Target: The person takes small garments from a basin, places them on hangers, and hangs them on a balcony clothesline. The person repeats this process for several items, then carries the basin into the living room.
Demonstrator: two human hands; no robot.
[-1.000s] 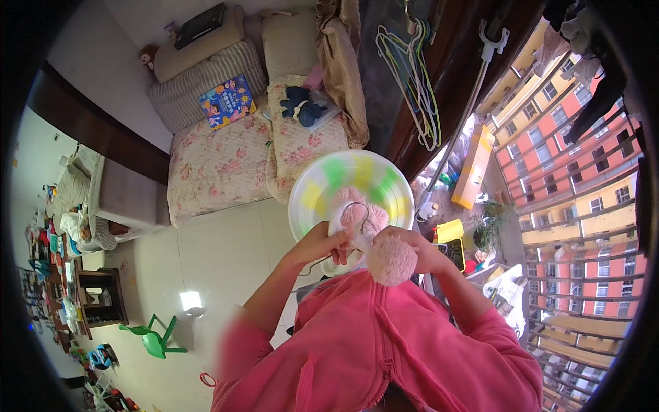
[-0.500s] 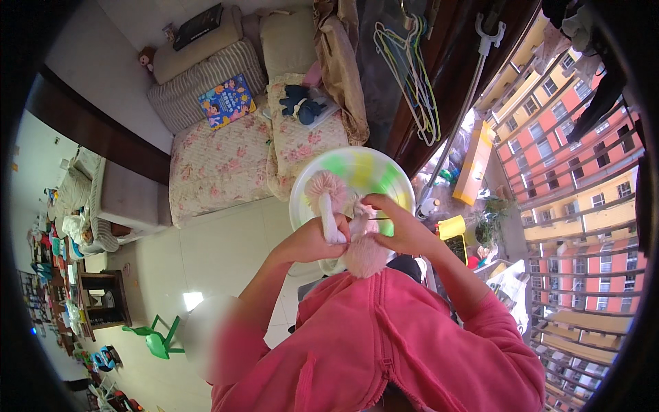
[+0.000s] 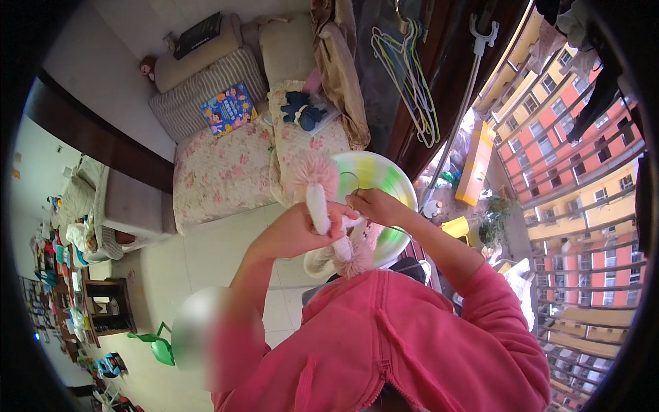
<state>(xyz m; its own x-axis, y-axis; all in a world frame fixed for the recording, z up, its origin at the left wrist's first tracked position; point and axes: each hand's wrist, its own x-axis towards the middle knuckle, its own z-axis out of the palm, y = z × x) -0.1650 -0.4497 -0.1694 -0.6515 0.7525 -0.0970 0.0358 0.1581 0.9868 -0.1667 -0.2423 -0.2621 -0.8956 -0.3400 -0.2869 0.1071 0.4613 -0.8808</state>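
Note:
My left hand [image 3: 302, 232] is closed around a soft white and pink piece [image 3: 318, 209] with fluffy pink pompom-like ends. One pink tuft [image 3: 316, 173] rises above the fist, and another tuft [image 3: 355, 257] hangs below it, close to my jacket. Beside it, my right hand [image 3: 374, 206] pinches at the piece's right side, fingers pressed together. A thin dark strand [image 3: 351, 176] curves above the right fingertips; whether they grip it is hard to make out. Under both hands stands a round white tub [image 3: 391, 172] with green and yellow patches.
A floral-covered sofa [image 3: 220, 168] with a blue picture book [image 3: 230, 110] and a dark blue bundle [image 3: 302, 111] stands ahead left. Coloured hangers [image 3: 412, 82] and a metal pole [image 3: 456, 113] are at the right. A green chair [image 3: 161, 347] is on the tiled floor at the left.
My right hand has turned and closed nearer the left hand. The upper pink tuft has moved left and up, and the lower one has shifted slightly left.

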